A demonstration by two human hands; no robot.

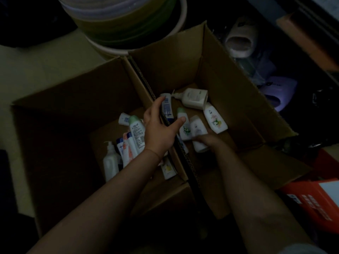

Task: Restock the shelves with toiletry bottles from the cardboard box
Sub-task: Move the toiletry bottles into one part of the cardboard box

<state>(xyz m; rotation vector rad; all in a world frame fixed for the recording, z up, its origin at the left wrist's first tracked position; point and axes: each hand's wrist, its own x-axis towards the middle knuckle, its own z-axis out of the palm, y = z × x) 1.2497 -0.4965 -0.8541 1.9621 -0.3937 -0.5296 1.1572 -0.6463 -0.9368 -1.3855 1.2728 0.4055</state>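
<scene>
Two open cardboard boxes stand side by side, the left box [60, 114] and the right box [227, 85], each with several toiletry bottles lying on its bottom. My left hand [158, 129] hovers over the wall between them, thumb spread wide, fingertips touching a white bottle with a blue label [167, 107]. Lower in the right box, my right hand [209, 143] grips a small white bottle [197, 132], slightly blurred. Nearby lie a green-capped bottle [183, 125], a flower-print bottle [215, 119] and a white pump bottle [194, 98]. The left box holds a green-capped bottle [136, 131] and a pump bottle [110, 162].
The scene is very dim. A stack of round basins [124, 22] sits behind the boxes. Slippers [240, 41] and other dark items lie on a low shelf at the right. An orange carton [315, 204] stands at the lower right. Pale floor [36, 63] shows at the left.
</scene>
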